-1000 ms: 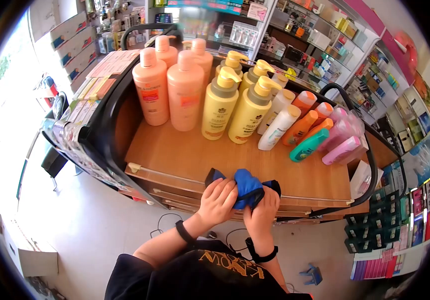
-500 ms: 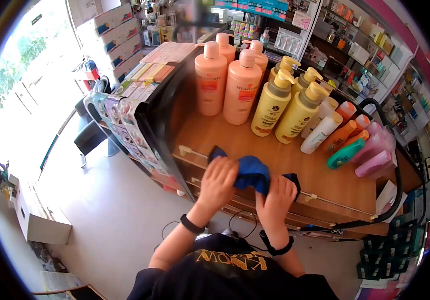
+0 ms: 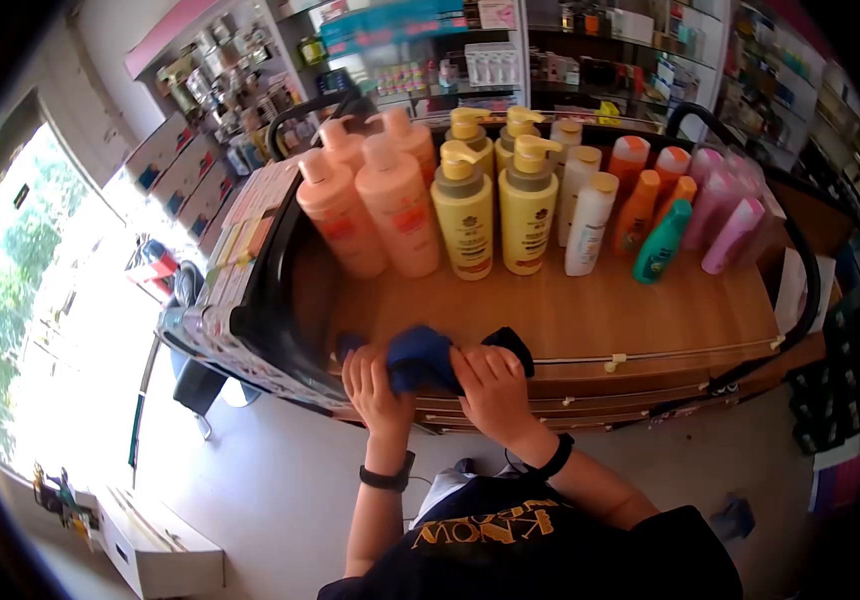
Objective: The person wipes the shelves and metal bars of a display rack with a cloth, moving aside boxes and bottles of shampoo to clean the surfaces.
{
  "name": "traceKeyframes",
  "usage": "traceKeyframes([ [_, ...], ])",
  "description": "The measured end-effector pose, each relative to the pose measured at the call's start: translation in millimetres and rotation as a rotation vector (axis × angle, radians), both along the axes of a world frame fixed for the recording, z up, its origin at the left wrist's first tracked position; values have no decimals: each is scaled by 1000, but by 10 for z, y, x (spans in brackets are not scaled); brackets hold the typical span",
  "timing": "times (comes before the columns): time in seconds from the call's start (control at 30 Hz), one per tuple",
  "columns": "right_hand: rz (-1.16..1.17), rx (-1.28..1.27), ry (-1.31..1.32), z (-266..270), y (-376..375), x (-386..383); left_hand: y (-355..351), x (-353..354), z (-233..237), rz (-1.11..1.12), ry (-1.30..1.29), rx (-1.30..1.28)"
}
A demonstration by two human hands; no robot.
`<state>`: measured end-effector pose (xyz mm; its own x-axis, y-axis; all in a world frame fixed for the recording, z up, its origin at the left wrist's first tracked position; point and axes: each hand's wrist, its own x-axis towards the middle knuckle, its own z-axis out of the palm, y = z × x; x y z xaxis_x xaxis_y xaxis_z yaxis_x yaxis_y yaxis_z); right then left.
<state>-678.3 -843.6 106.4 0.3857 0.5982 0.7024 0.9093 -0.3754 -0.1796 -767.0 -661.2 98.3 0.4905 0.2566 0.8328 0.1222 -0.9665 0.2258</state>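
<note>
A dark blue cloth (image 3: pixel 420 358) is bunched between my two hands at the front edge of the wooden shelf (image 3: pixel 550 310). My left hand (image 3: pixel 378 388) has its fingers closed over the cloth's left part. On the other side my right hand (image 3: pixel 493 382) grips it too, and a black end sticks out past the knuckles. Behind the hands stand pink pump bottles (image 3: pixel 398 205) and yellow pump bottles (image 3: pixel 464 215). Further right are white bottles (image 3: pixel 590 225), orange bottles (image 3: pixel 638 212), a green bottle (image 3: pixel 663 245) and pink-purple bottles (image 3: pixel 732 235).
A black rail (image 3: pixel 808 270) curves round the shelf's right end. Small boxes (image 3: pixel 246 235) are stacked left of the shelf. Glass display shelves (image 3: pixel 610 60) line the back. A white box (image 3: pixel 155 548) sits on the floor at lower left, near a bright window (image 3: pixel 40 300).
The camera view has swung, so the shelf looks more level. My hands, still on the cloth, now appear further left along the shelf's front edge.
</note>
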Motion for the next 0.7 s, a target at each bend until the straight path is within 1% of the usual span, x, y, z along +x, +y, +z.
traceKeyframes([
  [0.03, -30, 8, 3, -5, -22, 17, 10, 19, -9, 27, -19, 8],
  [0.1, 45, 49, -44, -8, -68, 36, 17, 31, -21, 7, -33, 24],
  [0.23, 25, 82, 38, 65, -258, 14, -138, 64, -62, -27, -59, -14],
  [0.3, -26, 80, 81, 65, -432, 40, -245, 109, -100, -8, -47, -21],
  [0.37, -66, 74, 120, 61, -634, 81, -427, 195, -141, -49, -30, -26],
  [0.43, -143, 94, 98, 58, -829, 130, -688, 279, -106, -137, 23, -5],
  [0.53, -238, 54, 68, -18, -1054, 181, -994, 405, -94, -245, 69, 22],
  [0.57, -284, 39, 43, -32, -1108, 189, -1070, 438, -74, -268, 70, 33],
  [0.63, -281, 43, 38, -119, -1118, 191, -1130, 485, -111, -273, 69, 46],
  [0.7, -296, 105, 73, -167, -1067, 140, -1082, 467, -133, -269, 72, 60],
])
